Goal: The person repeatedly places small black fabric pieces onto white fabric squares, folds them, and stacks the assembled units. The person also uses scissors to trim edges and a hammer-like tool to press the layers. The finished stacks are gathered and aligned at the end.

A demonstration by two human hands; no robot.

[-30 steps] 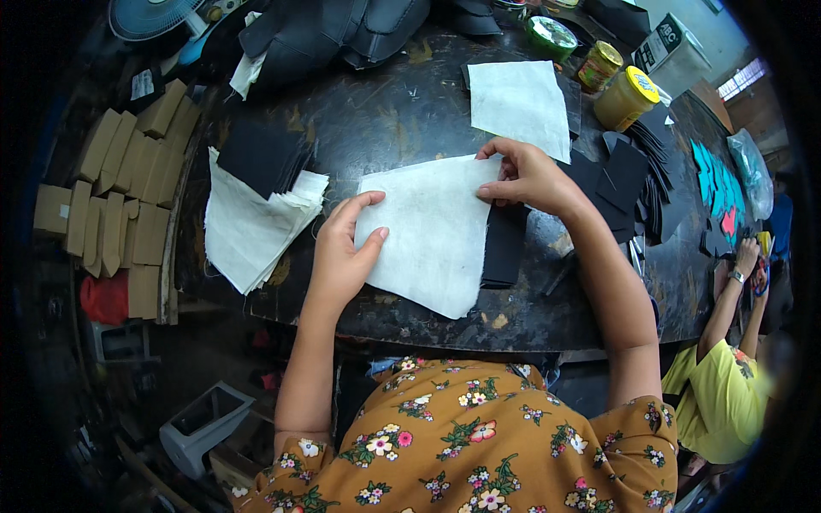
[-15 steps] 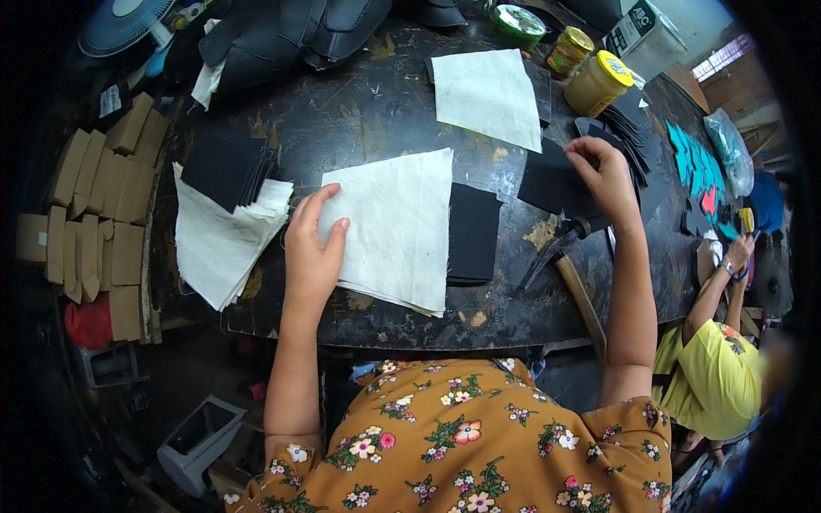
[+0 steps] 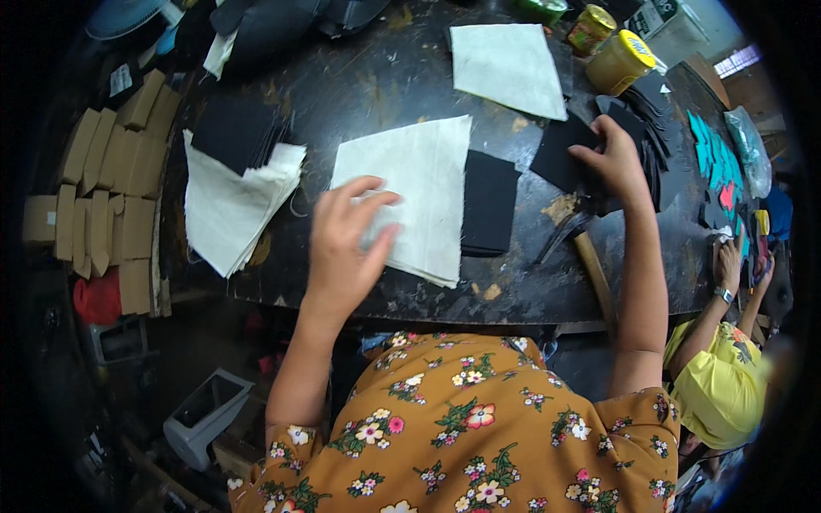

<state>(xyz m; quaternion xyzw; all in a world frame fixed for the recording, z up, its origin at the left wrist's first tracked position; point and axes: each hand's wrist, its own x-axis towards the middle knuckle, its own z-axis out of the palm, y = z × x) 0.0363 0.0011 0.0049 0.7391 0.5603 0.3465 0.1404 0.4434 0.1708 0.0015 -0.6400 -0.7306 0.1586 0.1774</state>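
My left hand [image 3: 342,248] is over the near left part of a stack of white cloth pieces [image 3: 423,188], its fingers spread and slightly blurred. Just right of the cloth, partly beneath it, lies a stack of black pieces [image 3: 489,205]. My right hand [image 3: 617,167] reaches over a flat black piece [image 3: 560,156], thumb and forefinger apart; its other fingers are partly hidden. Fanned black pieces [image 3: 654,141] lie beyond that hand. A hammer [image 3: 596,274] with a wooden handle rests below it, near the right forearm.
Left on the dark worktable [image 3: 376,94] lie more white cloths [image 3: 227,205] topped by black pieces [image 3: 235,137]. Farther off are a white sheet [image 3: 509,68] and a yellow-lidded jar [image 3: 620,64]. Cardboard boxes [image 3: 128,188] stand left; a person in yellow [image 3: 723,385] works at right.
My left hand has shifted right, farther over the white cloth. My right hand has opened from a near pinch and sits lower over the black pieces. The whole view has shifted slightly.
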